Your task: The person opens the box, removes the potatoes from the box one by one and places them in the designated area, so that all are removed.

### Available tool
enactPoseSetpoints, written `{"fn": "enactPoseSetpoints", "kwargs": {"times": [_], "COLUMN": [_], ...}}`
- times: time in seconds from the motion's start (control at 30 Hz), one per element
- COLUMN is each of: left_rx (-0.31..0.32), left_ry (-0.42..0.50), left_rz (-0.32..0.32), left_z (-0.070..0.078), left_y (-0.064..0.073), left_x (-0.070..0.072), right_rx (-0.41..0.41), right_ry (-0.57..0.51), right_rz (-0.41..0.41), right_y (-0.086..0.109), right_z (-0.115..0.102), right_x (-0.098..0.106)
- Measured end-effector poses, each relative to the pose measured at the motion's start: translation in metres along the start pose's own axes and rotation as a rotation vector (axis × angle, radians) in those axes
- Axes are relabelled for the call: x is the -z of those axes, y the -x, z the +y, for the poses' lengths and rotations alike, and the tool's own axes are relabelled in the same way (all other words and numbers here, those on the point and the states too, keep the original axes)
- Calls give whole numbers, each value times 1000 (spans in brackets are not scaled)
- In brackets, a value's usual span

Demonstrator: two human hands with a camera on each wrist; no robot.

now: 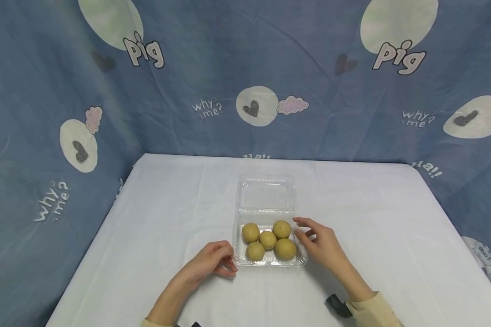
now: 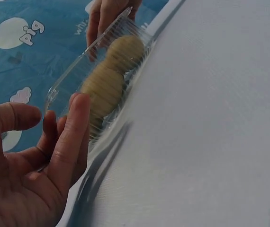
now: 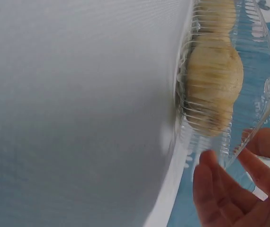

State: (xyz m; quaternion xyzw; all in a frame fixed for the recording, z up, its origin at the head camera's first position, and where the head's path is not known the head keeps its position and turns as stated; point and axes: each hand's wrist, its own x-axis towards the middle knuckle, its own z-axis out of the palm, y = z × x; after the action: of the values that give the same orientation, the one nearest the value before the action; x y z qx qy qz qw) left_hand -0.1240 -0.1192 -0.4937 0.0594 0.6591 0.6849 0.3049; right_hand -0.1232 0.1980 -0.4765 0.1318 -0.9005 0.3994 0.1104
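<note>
A clear plastic clamshell box point(image 1: 266, 217) lies on the white table with its lid point(image 1: 266, 194) folded back, away from me. Several round, yellow-brown potatoes point(image 1: 285, 249) sit in its base. At the box's front left corner is my left hand point(image 1: 213, 260), its fingers loosely bent beside the wall; the left wrist view has the thumb point(image 2: 23, 116) close to the rim. My right hand point(image 1: 322, 243) is at the right side, thumb and index apart at the edge. In the right wrist view, its fingertips point(image 3: 208, 158) are by the rim. Contact is hard to judge.
A white cloth covers the table point(image 1: 167, 204). Behind it and along the sides hangs a blue printed curtain point(image 1: 212, 59). A black strap piece point(image 1: 338, 306) shows by the right sleeve point(image 1: 372, 311).
</note>
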Motion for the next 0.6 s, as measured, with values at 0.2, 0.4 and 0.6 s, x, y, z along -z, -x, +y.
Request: {"fn": "enactPoseSetpoints", "kwargs": {"times": [0.2, 0.4, 0.6], "left_rx": [-5, -43, -69], "left_ry": [-84, -198, -176], "left_rz": [127, 200, 182], "left_z": [7, 8, 6], "left_y": [-4, -11, -12], "left_x": [-1, -6, -8], "right_rx": [46, 120, 261], "right_ry": [144, 217, 307], "right_rz": [113, 125, 72], "right_y": [0, -1, -3], "right_z": [-2, -12, -20], "right_x": [1, 3, 3]}}
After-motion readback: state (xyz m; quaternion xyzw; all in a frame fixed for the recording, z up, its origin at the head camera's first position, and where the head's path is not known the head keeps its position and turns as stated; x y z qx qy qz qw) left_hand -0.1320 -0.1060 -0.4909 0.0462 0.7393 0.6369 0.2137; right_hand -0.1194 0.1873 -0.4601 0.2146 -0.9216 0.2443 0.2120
